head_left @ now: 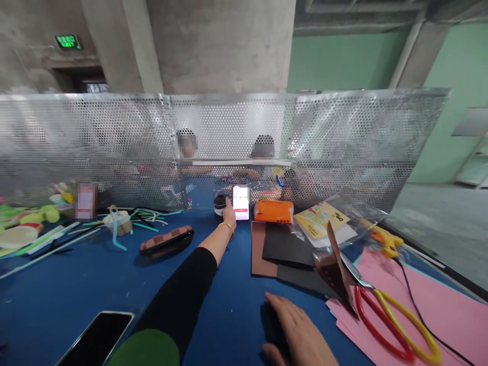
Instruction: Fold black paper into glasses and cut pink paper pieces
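Note:
My left arm, in a black sleeve with a gold bangle at the wrist, stretches far forward. My left hand (229,209) touches the left edge of an upright phone (241,202) with a lit white screen; its fingers are too small to read. A small black round object (220,203) stands just left of that hand. My right hand (297,330) lies flat on the blue table (76,274), fingers stretched out, holding nothing. It rests beside pink paper sheets (438,300) and red-and-yellow scissors (396,325).
A perforated metal screen (114,142) closes the table's far side; two people sit behind it. An orange tissue pack (273,211), brown and black sheets (285,249), a yellow glue gun (387,241), a dark pencil case (166,241), straws, and a dark phone (95,338) lie about.

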{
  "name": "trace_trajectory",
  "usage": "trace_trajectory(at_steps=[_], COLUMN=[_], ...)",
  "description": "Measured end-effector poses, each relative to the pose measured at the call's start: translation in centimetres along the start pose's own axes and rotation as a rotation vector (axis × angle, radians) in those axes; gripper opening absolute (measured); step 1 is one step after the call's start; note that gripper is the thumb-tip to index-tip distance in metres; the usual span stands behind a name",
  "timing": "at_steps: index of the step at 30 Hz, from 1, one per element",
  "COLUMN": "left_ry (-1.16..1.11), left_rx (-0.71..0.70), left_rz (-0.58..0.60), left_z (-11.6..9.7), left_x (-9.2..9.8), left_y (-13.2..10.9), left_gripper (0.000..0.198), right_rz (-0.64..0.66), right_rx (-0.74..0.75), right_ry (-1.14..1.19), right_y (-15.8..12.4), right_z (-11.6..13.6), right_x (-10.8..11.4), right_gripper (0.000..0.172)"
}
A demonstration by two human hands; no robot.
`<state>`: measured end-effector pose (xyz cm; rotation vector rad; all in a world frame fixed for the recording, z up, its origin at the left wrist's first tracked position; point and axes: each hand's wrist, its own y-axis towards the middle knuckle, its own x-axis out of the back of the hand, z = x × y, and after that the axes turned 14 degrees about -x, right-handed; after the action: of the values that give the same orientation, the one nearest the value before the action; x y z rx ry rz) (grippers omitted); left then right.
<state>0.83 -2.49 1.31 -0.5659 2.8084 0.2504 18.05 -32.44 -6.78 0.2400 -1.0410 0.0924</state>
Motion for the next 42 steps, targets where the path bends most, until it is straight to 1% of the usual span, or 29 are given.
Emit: trace_trajectory(at_steps=[3,7,10,12,14,15,17,19,21,22,23,24,25,26,27,29,31,34,36,42], left_ry=[0.269,0.563,0.731,0.822,0.91,0.96,1.08,1.233,1.398,1.476,1.542,1.598,1.643,1.681,1.713,1.771,1.819,1.858,1.862,1.861], left_rx=[-0.052,-0.127,-0.182,-0.219,-0.259,-0.28,-0.32,-0.336,-0.314,-0.287,-0.255,-0.22,-0.189,-0.161,-0.138,-0.111,-0.105,-0.123,-0.125,-0.126], left_rz=[-0.018,0.002,0.09,0.196,0.318,0.371,0.44,0.446,0.394,0.361,0.344,0.338,0.339,0.346,0.352,0.357,0.36,0.387,0.412,0.444], left_z=[-0.6,-1.8,-3.2,-4.8,-7.1,-8.5,-11.5,-14.2,-16.2,-16.8,-17.2,-17.2,-17.1,-16.9,-16.5,-15.9,-15.6,-15.7,-15.9,-15.7], left_x=[0.9,2.2,3.8,5.8,9.1,11.2,16.2,21.6,26.5,28.4,29.9,31.0,31.6,31.9,31.8,31.0,29.9,28.7,28.4,28.6], left_y=[-2.1,-6.3,-9.9,-12.2,-14.1,-15.0,-16.8,-18.6,-20.5,-21.4,-22.3,-23.0,-23.6,-24.1,-24.3,-24.5,-24.4,-24.1,-23.9,-23.1], left_gripper=[0.036,0.036,0.037,0.038,0.038,0.037,0.037,0.039,0.041,0.044,0.048,0.053,0.059,0.065,0.071,0.078,0.076,0.067,0.065,0.069], right_rz=[-0.01,-0.063,-0.129,-0.169,-0.176,-0.168,-0.154,-0.143,-0.135,-0.13,-0.126,-0.121,-0.116,-0.113,-0.11,-0.109,-0.112,-0.116,-0.117,-0.112], right_rx=[-0.01,0.031,0.038,0.051,0.07,0.079,0.094,0.101,0.107,0.112,0.116,0.12,0.122,0.124,0.124,0.121,0.116,0.116,0.116,0.104], right_ry=[0.012,0.036,0.049,0.053,0.057,0.059,0.062,0.065,0.066,0.066,0.065,0.063,0.061,0.057,0.052,0.039,0.021,-0.011,-0.032,-0.04], right_y=[0.0,-0.4,-0.8,-1.0,-1.1,-1.2,-1.2,-1.2,-1.2,-1.2,-1.2,-1.3,-1.3,-1.4,-1.4,-1.5,-1.6,-1.7,-1.7,-1.6], right_z=[0.6,1.3,1.5,1.5,1.3,1.2,1.1,1.0,1.0,1.1,1.1,1.1,1.2,1.3,1.3,1.5,1.6,2.0,2.2,2.5], right_x=[0.3,0.8,1.0,0.9,0.9,0.9,0.9,1.0,1.1,1.2,1.3,1.4,1.5,1.6,1.7,1.8,1.9,2.1,2.2,2.3], right_gripper=[0.07,0.063,0.058,0.056,0.055,0.054,0.053,0.052,0.049,0.048,0.047,0.045,0.045,0.045,0.045,0.046,0.045,0.045,0.045,0.047])
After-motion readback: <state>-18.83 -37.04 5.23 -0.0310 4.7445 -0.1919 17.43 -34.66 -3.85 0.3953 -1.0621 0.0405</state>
